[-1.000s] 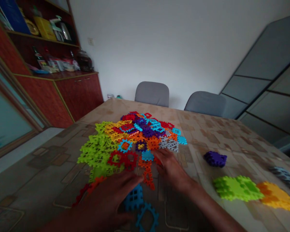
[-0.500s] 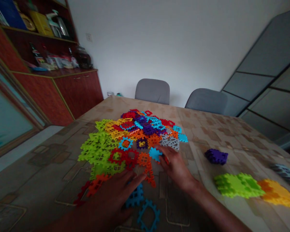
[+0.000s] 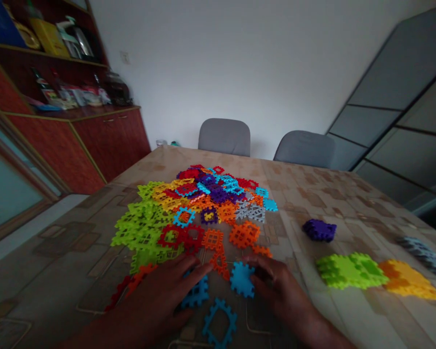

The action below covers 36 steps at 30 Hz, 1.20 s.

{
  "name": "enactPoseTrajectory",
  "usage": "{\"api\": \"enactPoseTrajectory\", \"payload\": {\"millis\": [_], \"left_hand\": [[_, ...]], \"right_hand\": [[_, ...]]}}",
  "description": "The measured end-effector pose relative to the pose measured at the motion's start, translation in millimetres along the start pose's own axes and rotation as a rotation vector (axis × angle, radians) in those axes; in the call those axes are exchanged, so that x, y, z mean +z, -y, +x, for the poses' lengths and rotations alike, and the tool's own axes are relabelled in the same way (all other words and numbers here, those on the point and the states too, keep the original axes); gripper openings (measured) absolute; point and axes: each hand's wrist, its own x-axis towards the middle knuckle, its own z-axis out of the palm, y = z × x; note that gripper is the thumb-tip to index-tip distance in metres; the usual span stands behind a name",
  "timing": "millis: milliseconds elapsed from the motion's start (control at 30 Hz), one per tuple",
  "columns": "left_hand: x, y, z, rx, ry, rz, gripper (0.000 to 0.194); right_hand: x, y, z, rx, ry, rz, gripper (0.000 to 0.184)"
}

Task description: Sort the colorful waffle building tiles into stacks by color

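My right hand [image 3: 276, 283] pinches a solid light blue interlocking plastic tile [image 3: 242, 279] by its right edge, low over the near part of the table. My left hand [image 3: 174, 286] is to the left, fingers stretched out and thumb apart. Between its index finger and thumb lies a blue lattice tile [image 3: 198, 292], partly covered; I cannot tell if the hand touches it. Closer to me is a blue frame tile [image 3: 221, 321] with an open centre. An orange triangular tile [image 3: 220, 262] lies just beyond, between the hands.
A mixed heap of coloured tiles [image 3: 210, 186] spreads over the table middle, with green tiles [image 3: 141, 225] on its left. On the right are purple [image 3: 319, 230], green [image 3: 352, 271], yellow [image 3: 409, 280] and grey [image 3: 423, 254] stacks. Two grey chairs [image 3: 224, 136] stand behind the table.
My right hand has drawn the light blue tile toward me, away from the heap, uncovering orange tiles there. My left hand stays nearly in place. The view has shifted slightly.
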Motion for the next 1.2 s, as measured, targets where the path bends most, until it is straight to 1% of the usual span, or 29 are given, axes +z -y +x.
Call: {"api": "enactPoseTrajectory", "payload": {"millis": [100, 133, 167, 200, 267, 300, 333, 400, 433, 500, 567, 667, 800, 900, 1000, 1100, 1200], "left_hand": [[0.1, -1, 0, 0.000, 0.000, 0.014, 0.083], [-1.0, -2, -1, -0.001, 0.010, 0.015, 0.083], [-3.0, -3, -1, -0.003, 0.026, 0.016, 0.084], [-6.1, -4, -2, -0.006, 0.043, 0.013, 0.085], [-15.9, -2, -3, 0.000, 0.039, 0.002, 0.083], [-22.5, 1, -2, 0.014, 0.003, -0.005, 0.078], [-30.1, 7, 0, 0.029, -0.053, -0.009, 0.069], [-46.4, 21, 8, 0.045, -0.181, 0.003, 0.049], [-54.3, 30, 14, 0.027, -0.227, 0.026, 0.044], [-67.0, 45, 29, -0.055, -0.284, 0.107, 0.044], [-73.7, 56, 44, -0.131, -0.278, 0.178, 0.050], [-73.3, 58, 62, -0.186, -0.269, 0.220, 0.054], [-68.1, 48, 74, -0.246, -0.272, 0.252, 0.057], [-67.1, 42, 77, -0.256, -0.274, 0.261, 0.058], [-67.3, 44, 77, -0.245, -0.281, 0.253, 0.057], [-70.9, 56, 71, -0.219, -0.305, 0.227, 0.051], [-78.6, 76, 58, -0.194, -0.335, 0.188, 0.050]], "right_hand": [[-1, 5, 0, -0.101, -0.142, -0.254, 0.035], [0, 8, -2, -0.130, -0.161, -0.326, 0.036], [2, 11, -5, -0.155, -0.149, -0.382, 0.036], [6, 13, -9, -0.173, -0.107, -0.421, 0.035], [18, 13, -19, -0.218, 0.023, -0.477, 0.040], [27, 11, -23, -0.241, 0.085, -0.511, 0.046], [36, 7, -27, -0.275, 0.119, -0.558, 0.050], [54, -2, -33, -0.309, 0.137, -0.667, 0.054], [61, -6, -34, -0.320, 0.128, -0.701, 0.056], [68, -10, -33, -0.316, 0.128, -0.717, 0.061], [64, -9, -29, -0.297, 0.162, -0.680, 0.071], [46, 2, -21, -0.252, 0.241, -0.609, 0.081], [26, 16, -13, -0.208, 0.309, -0.552, 0.077], [21, 19, -9, -0.224, 0.287, -0.553, 0.073], [22, 16, -7, -0.236, 0.230, -0.565, 0.072], [23, 13, -7, -0.234, 0.191, -0.574, 0.068], [22, 14, -6, -0.222, 0.205, -0.565, 0.067]]}}
